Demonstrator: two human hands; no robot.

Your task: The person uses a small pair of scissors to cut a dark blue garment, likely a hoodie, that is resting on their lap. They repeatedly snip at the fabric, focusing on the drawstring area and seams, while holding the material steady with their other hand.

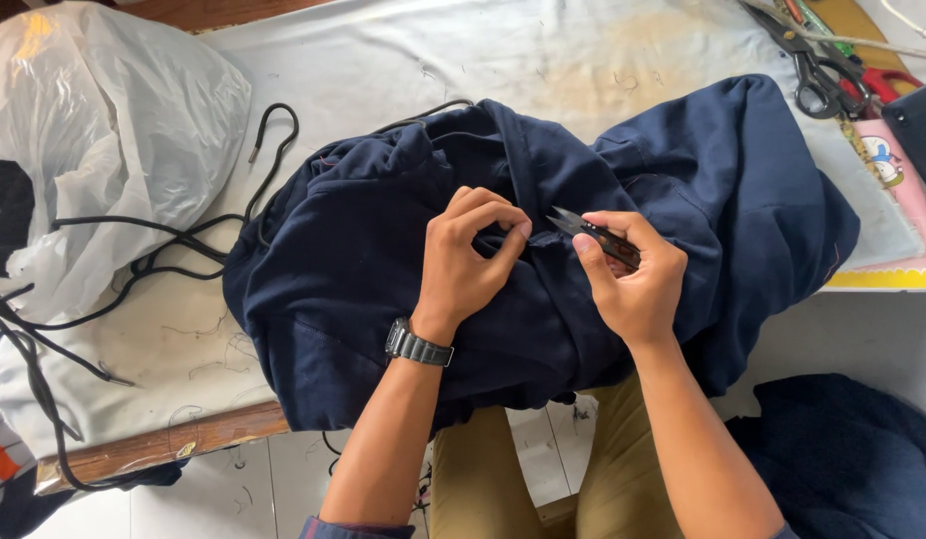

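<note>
Left fingers point(493, 235) pinched navy garment point(363, 260) fold at table point(383, 60) near edge; my right hand point(628, 274) gripped thread snips point(588, 232), tips touching cloth. Risk: blades nick fabric if pinch slackened.

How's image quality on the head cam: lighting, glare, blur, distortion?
Head view: even, soft daylight, only faint shadows under the hands; left hand, right hand and thread snips are sharp, no motion blur; white plastic bag is bright, near blown out at top left; navy garment loses fold detail in the dark; mild wide-angle stretch toward the corners.
</note>
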